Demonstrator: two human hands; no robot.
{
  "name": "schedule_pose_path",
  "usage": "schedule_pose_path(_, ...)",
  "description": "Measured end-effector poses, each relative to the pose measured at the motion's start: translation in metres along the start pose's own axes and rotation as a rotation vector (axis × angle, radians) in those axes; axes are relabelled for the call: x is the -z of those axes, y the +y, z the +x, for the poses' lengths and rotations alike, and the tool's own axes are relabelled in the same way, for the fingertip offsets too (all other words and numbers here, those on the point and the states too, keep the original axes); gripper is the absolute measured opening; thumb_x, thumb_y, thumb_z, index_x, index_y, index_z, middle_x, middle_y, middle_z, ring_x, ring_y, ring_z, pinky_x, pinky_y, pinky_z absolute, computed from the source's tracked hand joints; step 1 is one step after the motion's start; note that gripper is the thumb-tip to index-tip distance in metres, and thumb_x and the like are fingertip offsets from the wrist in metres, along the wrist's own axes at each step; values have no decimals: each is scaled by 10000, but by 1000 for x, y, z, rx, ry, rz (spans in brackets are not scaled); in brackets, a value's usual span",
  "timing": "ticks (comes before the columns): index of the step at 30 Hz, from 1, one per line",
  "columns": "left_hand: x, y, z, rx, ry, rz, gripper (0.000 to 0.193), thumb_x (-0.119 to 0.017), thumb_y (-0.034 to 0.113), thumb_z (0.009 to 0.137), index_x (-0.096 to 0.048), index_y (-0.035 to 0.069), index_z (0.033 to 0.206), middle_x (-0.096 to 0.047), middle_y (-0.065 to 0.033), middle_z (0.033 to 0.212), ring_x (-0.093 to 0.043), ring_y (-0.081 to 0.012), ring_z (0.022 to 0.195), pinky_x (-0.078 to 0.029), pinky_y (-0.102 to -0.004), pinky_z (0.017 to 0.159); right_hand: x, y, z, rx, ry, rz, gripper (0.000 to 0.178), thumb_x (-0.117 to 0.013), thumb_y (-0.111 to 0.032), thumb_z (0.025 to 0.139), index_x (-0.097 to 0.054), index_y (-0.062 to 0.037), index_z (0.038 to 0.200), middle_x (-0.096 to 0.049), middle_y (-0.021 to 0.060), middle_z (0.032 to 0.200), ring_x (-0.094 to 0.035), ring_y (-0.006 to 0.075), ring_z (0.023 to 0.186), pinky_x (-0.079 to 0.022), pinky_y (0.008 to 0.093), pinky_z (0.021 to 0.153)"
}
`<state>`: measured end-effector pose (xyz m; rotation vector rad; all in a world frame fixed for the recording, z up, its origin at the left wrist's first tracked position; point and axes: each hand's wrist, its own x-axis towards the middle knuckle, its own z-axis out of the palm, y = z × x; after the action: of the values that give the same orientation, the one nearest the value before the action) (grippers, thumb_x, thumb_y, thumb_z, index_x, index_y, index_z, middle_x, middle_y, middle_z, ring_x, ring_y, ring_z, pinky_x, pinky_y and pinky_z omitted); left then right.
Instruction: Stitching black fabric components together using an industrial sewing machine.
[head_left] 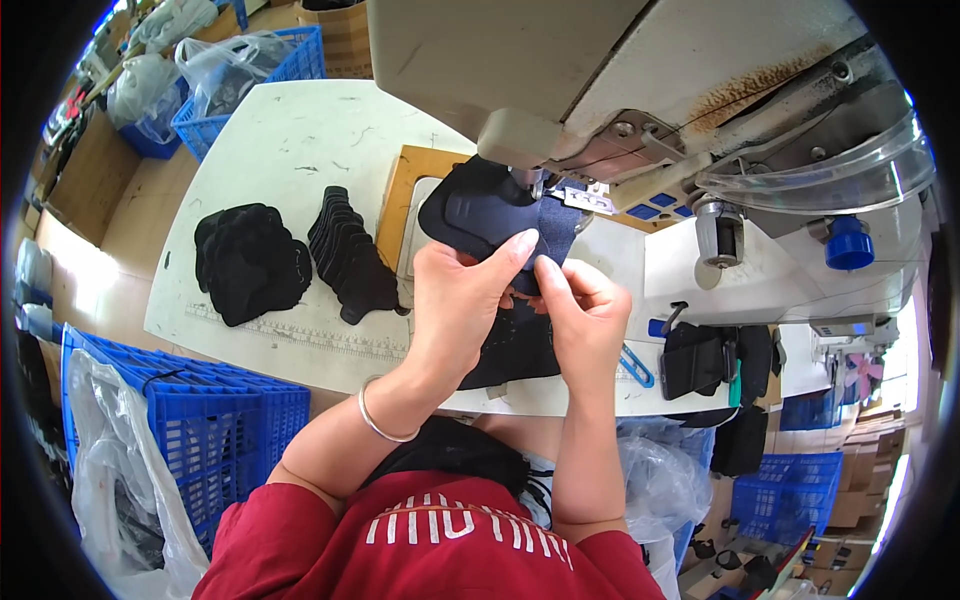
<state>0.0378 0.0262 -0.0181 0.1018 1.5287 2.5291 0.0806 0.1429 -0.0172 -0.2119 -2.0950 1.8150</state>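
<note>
A dark navy and black fabric piece (487,212) lies under the needle area of a sewing machine (560,160). My left hand (465,295) grips its near edge, thumb on top and the other fingers mostly hidden beneath. Close beside it, my right hand (588,312) pinches the near right edge between thumb and fingers. The two thumbs almost meet. More black fabric (515,350) lies on the table below my hands. To the left are a fanned row of black cut pieces (350,255) and a pile of black pieces (250,262).
The white sewing table (270,130) has a ruler strip (300,332) along its near side. Right of my hands lie a blue-handled tool (637,366) and black pouch-like pieces (695,360). Blue crates (230,440) stand at the left, another crate (785,490) at the lower right.
</note>
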Motion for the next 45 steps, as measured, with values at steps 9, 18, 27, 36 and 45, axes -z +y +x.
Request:
schedule_pose_path(9, 10, -4, -4, 43, -41, -46, 108, -678, 126, 860, -667, 18, 864, -652, -29, 763, -573, -87, 551, -479, -235, 458, 3, -2, 4, -49, -7, 148, 165, -615, -69, 864, -639, 13, 723, -598, 4, 651, -525, 58, 573, -428, 210, 548)
schedule_pose_path(18, 4, -10, -4, -29, -10, -128, 92, -664, 100, 865, -660, 9, 862, -645, -31, 746, -566, -90, 521, -471, -230, 431, 7, -6, 9, -10, -46, 130, 181, -630, -83, 870, -630, 7, 713, -558, -32, 655, -499, 28, 588, -463, 202, 545)
schedule_pose_path(27, 1, -6, 2, -10, -12, -116, 147, -663, 137, 869, -662, 2, 813, -628, -34, 688, -560, -84, 512, -465, -229, 428, 10, -4, 20, -11, -89, 169, 165, -639, -91, 866, -647, 5, 732, -582, -23, 674, -530, 36, 600, -484, 214, 552)
schedule_pose_path(36, -2, -4, 3, 24, 69, -13, 244, -690, 174, 862, -583, 22, 704, -597, -47, 617, -532, -88, 459, -430, -214, 391, -3, -3, 20, -23, 33, 250, 169, -637, -100, 865, -647, -13, 720, -606, 8, 634, -535, 59, 546, -380, 202, 518)
schedule_pose_path(45, 6, 6, 12, -24, 24, 121, 293, -716, 206, 836, -580, 16, 660, -553, -6, 552, -505, -41, 445, -372, -180, 384, -22, -4, 14, 73, 128, 163, 219, -618, -78, 892, -619, 18, 695, -578, -2, 625, -515, 42, 549, -419, 204, 509)
